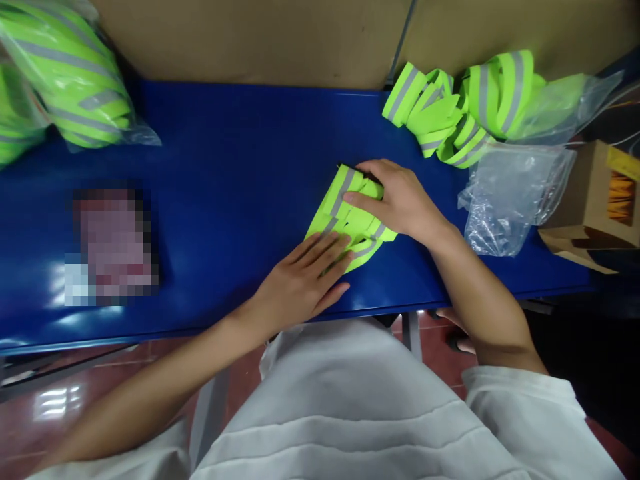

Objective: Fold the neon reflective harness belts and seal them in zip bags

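A neon-yellow reflective strap with grey stripes lies folded in layers on the blue table, close to its front edge. Spread flat, my left hand rests its fingers on the lower left of the folds. My right hand grips the upper right part, thumb on top and the other fingers curled behind, partly hidden. A small dark piece shows at the strap's top end.
More loose reflective straps pile up at the back right. Beside them lie clear plastic bags and an open cardboard box. Bagged straps sit at the back left, above a blurred-out object. A brown panel borders the table's back.
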The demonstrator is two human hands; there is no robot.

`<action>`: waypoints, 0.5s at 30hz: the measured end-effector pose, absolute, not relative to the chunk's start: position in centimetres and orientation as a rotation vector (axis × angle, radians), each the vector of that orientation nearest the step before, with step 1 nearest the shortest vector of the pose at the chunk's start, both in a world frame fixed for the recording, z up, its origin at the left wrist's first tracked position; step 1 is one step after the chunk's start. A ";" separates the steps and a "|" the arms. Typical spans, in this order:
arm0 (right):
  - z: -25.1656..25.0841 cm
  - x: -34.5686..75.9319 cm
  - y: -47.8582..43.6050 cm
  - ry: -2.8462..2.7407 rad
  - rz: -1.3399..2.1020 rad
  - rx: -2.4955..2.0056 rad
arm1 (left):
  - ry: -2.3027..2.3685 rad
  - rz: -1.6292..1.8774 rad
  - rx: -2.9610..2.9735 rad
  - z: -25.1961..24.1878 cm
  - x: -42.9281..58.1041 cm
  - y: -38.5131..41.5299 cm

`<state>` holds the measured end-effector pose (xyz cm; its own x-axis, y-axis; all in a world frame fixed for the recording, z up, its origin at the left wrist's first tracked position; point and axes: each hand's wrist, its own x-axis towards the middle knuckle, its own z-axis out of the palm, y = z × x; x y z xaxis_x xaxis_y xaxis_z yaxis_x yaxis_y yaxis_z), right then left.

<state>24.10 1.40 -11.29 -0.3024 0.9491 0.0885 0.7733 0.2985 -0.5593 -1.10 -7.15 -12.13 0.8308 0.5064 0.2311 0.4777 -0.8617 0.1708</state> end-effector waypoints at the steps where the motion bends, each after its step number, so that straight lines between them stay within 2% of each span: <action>1: -11.4 24.2 1.5 -2.153 0.585 -1.550 | 0.812 0.476 2.914 -12.2 -1.2 -7.2; 6: -11.7 24.4 1.8 -2.118 0.563 -1.555 | 1.010 0.609 2.870 -12.6 -0.7 -7.2; 15: -11.7 24.5 1.6 -2.152 0.458 -1.604 | 1.092 0.499 2.812 -12.3 0.2 -6.2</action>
